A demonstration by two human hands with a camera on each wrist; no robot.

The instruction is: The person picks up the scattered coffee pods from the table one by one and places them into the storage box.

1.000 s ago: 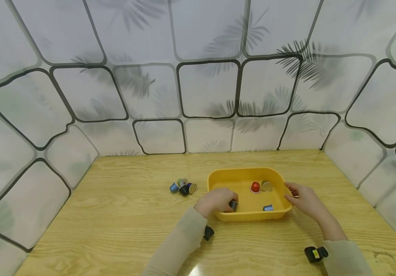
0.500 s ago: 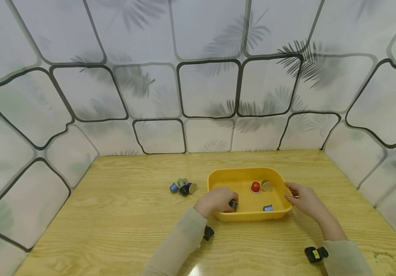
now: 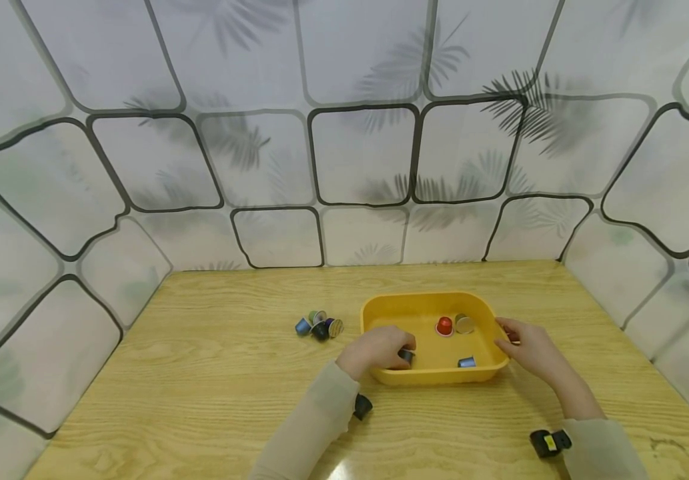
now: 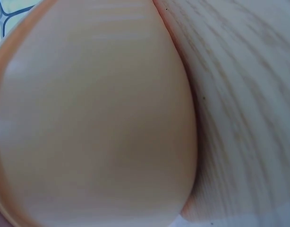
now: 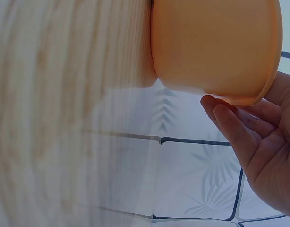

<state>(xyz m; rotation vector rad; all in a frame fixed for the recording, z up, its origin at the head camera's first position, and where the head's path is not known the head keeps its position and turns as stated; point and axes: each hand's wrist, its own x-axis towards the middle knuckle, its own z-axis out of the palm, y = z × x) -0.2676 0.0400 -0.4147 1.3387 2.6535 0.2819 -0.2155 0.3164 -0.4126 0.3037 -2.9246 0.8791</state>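
Note:
A yellow plastic tray (image 3: pixel 434 377) stands on the wooden table. My left hand (image 3: pixel 380 348) reaches over its left front rim, and the curled fingers hold a dark grey coffee capsule (image 3: pixel 406 357) low inside; part of it is hidden by the hand. My right hand (image 3: pixel 527 343) grips the tray's right end, with fingers against the outer wall in the right wrist view. Inside the tray are a red capsule (image 3: pixel 444 325), a pale gold capsule (image 3: pixel 463 323) and a blue capsule (image 3: pixel 467 361). The left wrist view is mostly filled by the tray's outer wall (image 4: pixel 98 113).
Left of the tray, a small cluster of capsules lies on the table, among them a blue capsule (image 3: pixel 303 326), a black capsule (image 3: pixel 320 331) and a gold-lidded capsule (image 3: pixel 335 327). Patterned panels (image 3: pixel 362 153) enclose the table at the back and sides.
The dark grey capsule at the left fingertips has tilted slightly. Both hands, the tray and the other capsules are where they were.

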